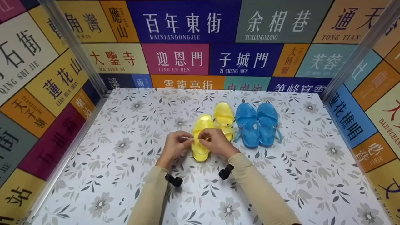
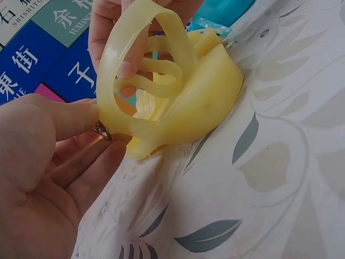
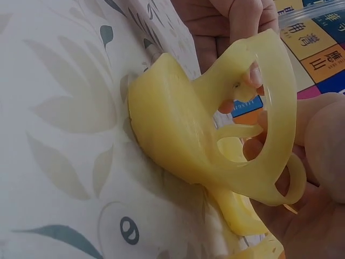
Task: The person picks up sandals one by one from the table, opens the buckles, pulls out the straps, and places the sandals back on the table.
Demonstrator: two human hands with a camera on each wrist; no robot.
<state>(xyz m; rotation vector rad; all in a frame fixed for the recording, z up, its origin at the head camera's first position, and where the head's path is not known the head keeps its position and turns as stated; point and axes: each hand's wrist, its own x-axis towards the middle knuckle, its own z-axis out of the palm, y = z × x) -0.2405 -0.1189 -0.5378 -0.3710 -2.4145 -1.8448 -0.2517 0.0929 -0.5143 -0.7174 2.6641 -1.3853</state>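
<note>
A yellow plastic sandal [image 1: 201, 153] lies on the patterned cloth with its toe pointing away. At its left side my left hand [image 2: 48, 162] pinches the strap by a small metal buckle [image 2: 101, 131] between thumb and fingers. My right hand [image 1: 216, 141] reaches over the sandal from the right, its curled fingers holding the loose strap [image 3: 295, 181]; the strap's tip is partly hidden by the fingers. Close behind on the right lies the second yellow sandal [image 1: 223, 112], partly covered by the right hand.
Two blue sandals [image 1: 247, 125] stand side by side to the right of the yellow pair. White cloth [image 1: 125, 175] with grey leaves and flowers covers the table. Panels with large lettering [image 1: 184, 22] enclose the back and both sides.
</note>
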